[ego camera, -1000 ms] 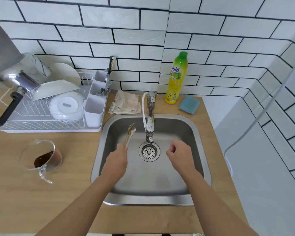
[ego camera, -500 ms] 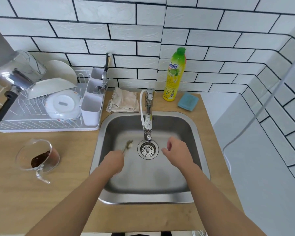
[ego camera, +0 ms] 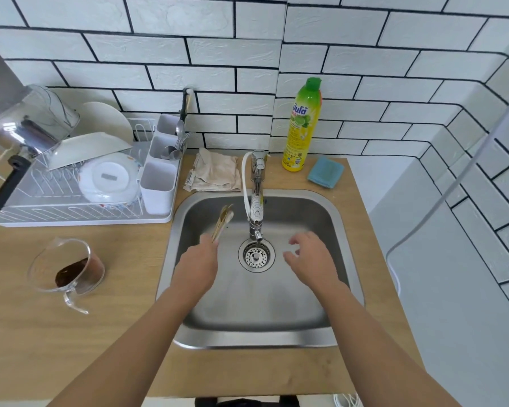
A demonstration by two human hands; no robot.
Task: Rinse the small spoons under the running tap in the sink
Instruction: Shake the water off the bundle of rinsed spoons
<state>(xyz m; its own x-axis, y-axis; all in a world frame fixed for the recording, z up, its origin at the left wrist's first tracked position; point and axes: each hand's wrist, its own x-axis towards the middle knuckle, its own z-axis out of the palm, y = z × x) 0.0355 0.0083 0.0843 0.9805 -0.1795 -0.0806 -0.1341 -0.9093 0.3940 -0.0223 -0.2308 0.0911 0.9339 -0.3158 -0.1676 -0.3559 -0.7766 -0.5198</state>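
- Spoons (ego camera: 223, 220): a small bunch of them sticks up out of the left hand (ego camera: 199, 264), bowls pointing away from the person, over the sink (ego camera: 347, 259) and left of the tap (ego camera: 256, 201).
- Left hand: fist curled round the handles, knuckles up, just left of the drain (ego camera: 256, 255).
- Right hand (ego camera: 310, 258): holds nothing, fingers loosely spread and slightly bent, hovering on the far side of the spout from the spoons.
- Water: I cannot tell whether any is running; no stream shows below the spout.
- Step in hand, as I judge it: bringing the spoon bowls under the outlet, with the free hand ready to rub them or work the lever.
- To do it well: carry the bunch rightward until the bowls sit directly under the spout, over the drain.
- Tilt the bowls downward, so water runs off the tips and not back along the handles into the fist.
- Fan or roll the spoons with the right fingers; bunched tight, their inner faces would stay unrinsed.
- Keep the grip low on the handles and firm, since wet metal slips and a dropped spoon would land by the drain.
- Rack (ego camera: 71, 201), beyond the left hand, has a cutlery holder (ego camera: 159, 183) for afterwards.
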